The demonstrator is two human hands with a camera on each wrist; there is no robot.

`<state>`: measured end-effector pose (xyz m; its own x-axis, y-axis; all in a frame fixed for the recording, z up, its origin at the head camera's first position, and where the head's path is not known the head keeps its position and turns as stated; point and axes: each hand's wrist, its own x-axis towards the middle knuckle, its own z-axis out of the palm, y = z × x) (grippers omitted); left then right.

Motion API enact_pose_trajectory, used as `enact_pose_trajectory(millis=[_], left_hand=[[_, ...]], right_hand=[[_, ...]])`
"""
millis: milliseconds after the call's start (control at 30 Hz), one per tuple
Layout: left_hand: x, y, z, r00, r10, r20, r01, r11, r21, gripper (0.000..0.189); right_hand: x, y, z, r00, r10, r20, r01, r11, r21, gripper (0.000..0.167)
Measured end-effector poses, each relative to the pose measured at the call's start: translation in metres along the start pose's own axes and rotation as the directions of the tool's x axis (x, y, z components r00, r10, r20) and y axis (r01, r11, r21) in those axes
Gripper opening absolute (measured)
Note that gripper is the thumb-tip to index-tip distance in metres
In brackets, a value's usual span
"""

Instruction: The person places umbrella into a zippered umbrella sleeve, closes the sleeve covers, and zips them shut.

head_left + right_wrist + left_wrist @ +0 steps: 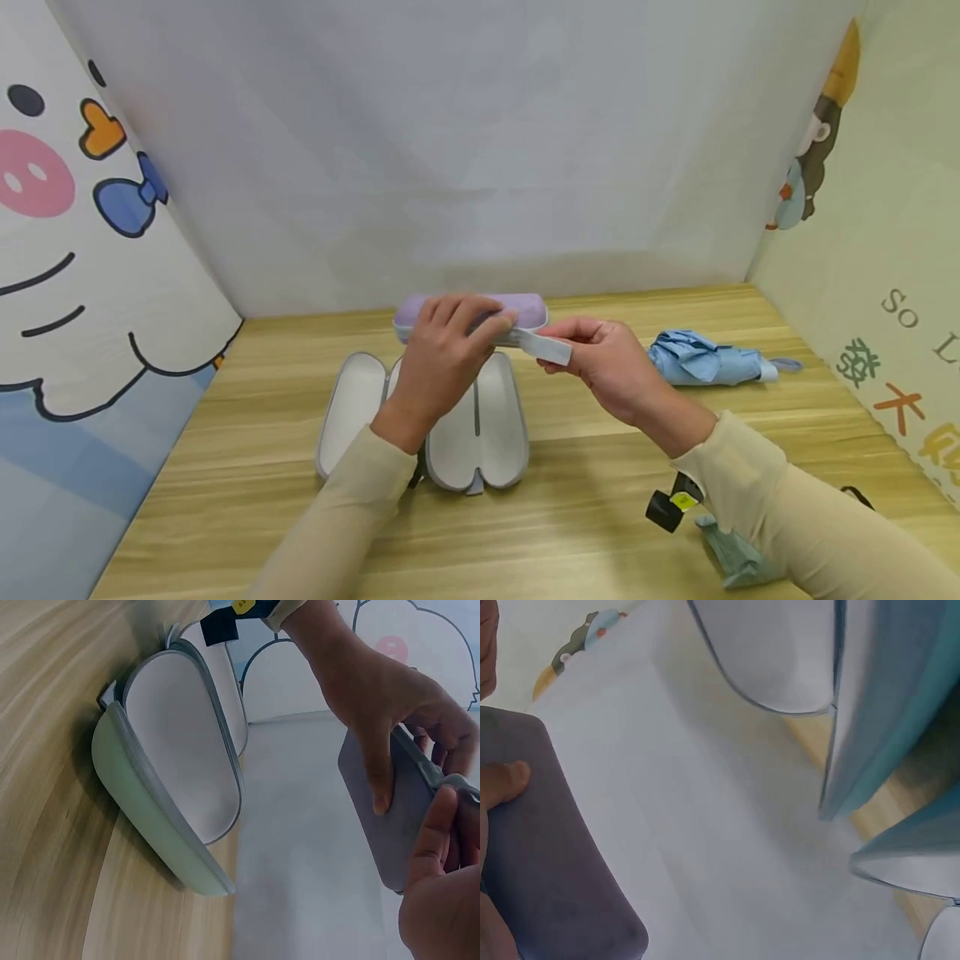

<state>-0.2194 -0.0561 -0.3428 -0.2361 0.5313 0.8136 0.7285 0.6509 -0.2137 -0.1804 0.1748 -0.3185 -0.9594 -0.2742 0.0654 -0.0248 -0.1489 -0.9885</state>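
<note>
My left hand (446,358) grips a purple hard case (525,310) above the table, its thumb lying along one flat face in the right wrist view. The case looks closed, with rounded ends. From its near side a pale grey strap (551,348) sticks out, and my right hand (607,367) pinches it between thumb and fingers. Below my left hand, two similar cases stand spread open with pale linings: a left one (352,417), partly behind my left arm, and a right one (502,417). A green outer shell (150,817) shows in the right wrist view.
A folded blue umbrella (701,360) lies on the wooden table (600,500) to the right of my right hand. A greenish cloth item (738,554) is near the front, partly covered by my right sleeve. Printed cloth walls enclose the table at the back and sides.
</note>
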Motion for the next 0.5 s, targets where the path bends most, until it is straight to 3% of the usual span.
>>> enact_pose_trajectory(millis=[233, 367, 500], left_hand=[[-0.0099, 0.0023, 0.0039, 1.0, -0.003, 0.013, 0.005, 0.994, -0.113, 0.054], [-0.0071, 0.0035, 0.007, 0.999, -0.028, -0.021, 0.024, 0.99, -0.138, 0.037], [-0.005, 0.0028, 0.0072, 0.999, -0.02, -0.05, 0.012, 0.987, -0.161, 0.03]], right_hand=[[0.0014, 0.0014, -0.0009, 1.0, -0.022, 0.006, 0.023, 1.0, -0.015, 0.027], [0.0016, 0.0002, 0.0013, 1.0, -0.025, 0.005, 0.026, 0.998, -0.051, 0.022], [0.0015, -0.0022, 0.0012, 1.0, -0.027, -0.002, 0.027, 0.999, -0.023, 0.017]])
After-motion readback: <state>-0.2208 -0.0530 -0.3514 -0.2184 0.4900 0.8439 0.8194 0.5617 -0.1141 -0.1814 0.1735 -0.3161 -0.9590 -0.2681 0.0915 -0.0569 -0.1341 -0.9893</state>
